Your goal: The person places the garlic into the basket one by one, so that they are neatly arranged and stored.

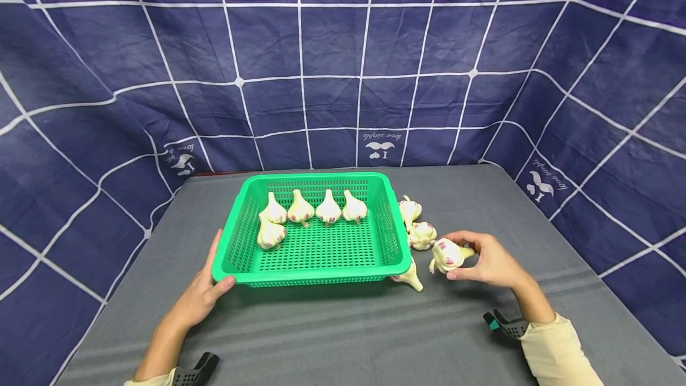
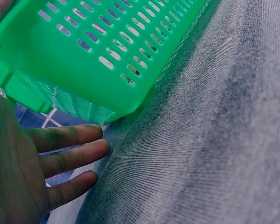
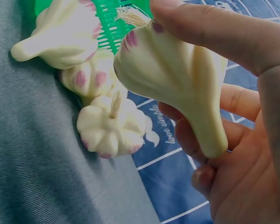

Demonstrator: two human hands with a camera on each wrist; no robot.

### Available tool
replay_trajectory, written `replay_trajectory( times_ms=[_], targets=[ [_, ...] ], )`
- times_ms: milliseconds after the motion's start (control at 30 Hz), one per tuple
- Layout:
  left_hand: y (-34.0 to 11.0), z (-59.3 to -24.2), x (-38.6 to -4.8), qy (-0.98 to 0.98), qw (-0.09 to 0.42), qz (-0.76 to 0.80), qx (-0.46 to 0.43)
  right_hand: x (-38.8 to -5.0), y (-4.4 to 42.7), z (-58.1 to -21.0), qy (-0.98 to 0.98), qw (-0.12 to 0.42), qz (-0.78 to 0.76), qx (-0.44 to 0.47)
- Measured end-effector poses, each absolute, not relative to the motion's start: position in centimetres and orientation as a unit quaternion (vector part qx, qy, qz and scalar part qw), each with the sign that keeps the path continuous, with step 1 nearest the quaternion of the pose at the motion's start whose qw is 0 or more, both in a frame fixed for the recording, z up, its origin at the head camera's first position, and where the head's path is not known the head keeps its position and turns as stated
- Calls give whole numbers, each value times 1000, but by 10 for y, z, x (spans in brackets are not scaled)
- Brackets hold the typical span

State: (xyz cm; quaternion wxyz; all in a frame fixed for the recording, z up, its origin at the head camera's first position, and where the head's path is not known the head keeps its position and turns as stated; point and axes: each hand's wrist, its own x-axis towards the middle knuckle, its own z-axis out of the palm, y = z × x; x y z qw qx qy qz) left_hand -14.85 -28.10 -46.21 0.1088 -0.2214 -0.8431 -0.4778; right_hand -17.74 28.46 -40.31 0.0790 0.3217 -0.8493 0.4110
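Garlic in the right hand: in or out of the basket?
Out. The head view shows the right hand holding the garlic beyond the right rim of the green basket.

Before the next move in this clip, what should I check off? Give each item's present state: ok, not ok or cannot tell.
1. Right hand grips a garlic bulb: ok.
2. Left hand touches the green perforated basket at its near left corner: ok.
3. Basket has bare floor left: ok; its five garlic bulbs lie along the back and left.
4. Gripped bulb is over the basket: not ok; it is off to the basket's right.
5. Gray cloth is free of loose garlic bulbs: not ok; several lie by the basket's right side.
6. Exact count of loose bulbs: cannot tell; the basket partly hides some.
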Motion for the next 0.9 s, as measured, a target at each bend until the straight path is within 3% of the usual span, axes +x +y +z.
replay_trajectory(
  times_ms=[133,367,600,900],
  targets=[
    [-281,-462,-148,-839,116,-480,-228,-172,274,-384,-845,71,422,321],
    [-282,-463,-149,-839,115,-480,-229,-189,283,-396,-842,75,430,317],
    [-281,-462,-148,-842,113,-478,-225,-186,271,-379,-818,84,443,356],
    [-280,-462,-148,-841,108,-481,-223,-200,266,-375,-808,39,458,369]
  ],
)
